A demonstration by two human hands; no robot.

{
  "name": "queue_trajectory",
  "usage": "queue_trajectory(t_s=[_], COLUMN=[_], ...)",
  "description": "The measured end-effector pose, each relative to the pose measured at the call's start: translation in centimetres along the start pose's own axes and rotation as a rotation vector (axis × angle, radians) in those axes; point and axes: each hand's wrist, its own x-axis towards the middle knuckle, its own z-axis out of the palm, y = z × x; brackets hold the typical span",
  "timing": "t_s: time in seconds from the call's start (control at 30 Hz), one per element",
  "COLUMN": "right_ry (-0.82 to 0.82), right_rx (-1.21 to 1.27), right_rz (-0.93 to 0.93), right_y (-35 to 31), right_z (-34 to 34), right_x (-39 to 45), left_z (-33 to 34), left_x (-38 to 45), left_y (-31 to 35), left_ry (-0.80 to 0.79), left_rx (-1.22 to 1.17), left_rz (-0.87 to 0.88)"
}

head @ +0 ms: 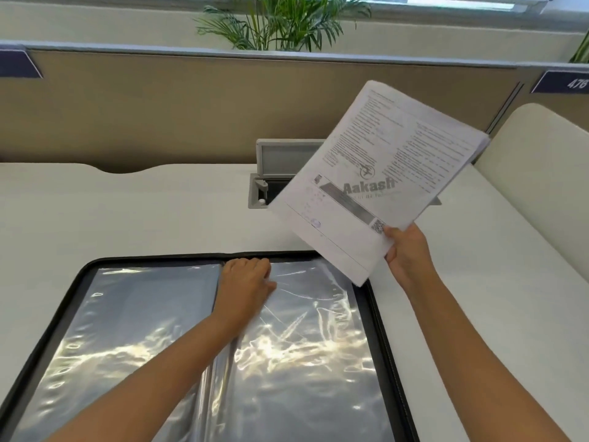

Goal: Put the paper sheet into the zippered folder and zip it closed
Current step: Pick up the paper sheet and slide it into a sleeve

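The zippered folder (76,282) lies open flat on the white desk, black-edged, with shiny clear plastic sleeves (318,330) on both halves. My left hand (245,282) rests at the top of the spine, fingers curled on the top edge of the right-hand sleeve. My right hand (408,253) pinches the lower corner of the printed paper sheet (376,173) and holds it tilted in the air above the folder's far right corner. The zip pull is hidden from view.
An open cable hatch (274,173) with a raised grey lid sits in the desk behind the paper. A tan partition (159,106) bounds the desk at the back, with a plant beyond it. A cream chair back (535,173) stands on the right.
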Motion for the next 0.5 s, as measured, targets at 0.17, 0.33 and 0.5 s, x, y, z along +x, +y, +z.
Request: queue_trajectory(t_s=[0.17, 0.33, 0.5], right_ry=[-0.068, -0.101, -0.197], right_rx=[0.004, -0.007, 0.004], right_rz=[0.007, 0.019, 0.026], right_y=[0.6, 0.9, 1.6], right_z=[4.4, 7.3, 9.0], right_x=[2.2, 3.5, 3.9], left_z=[-0.1, 0.4, 0.9], left_x=[1.4, 1.8, 1.4], left_y=[0.5, 0.4, 1.3], left_ry=[-0.166, -0.174, -0.125], left_rx=[-0.145, -0.121, -0.13], left_rz=[-0.027, 0.027, 0.142])
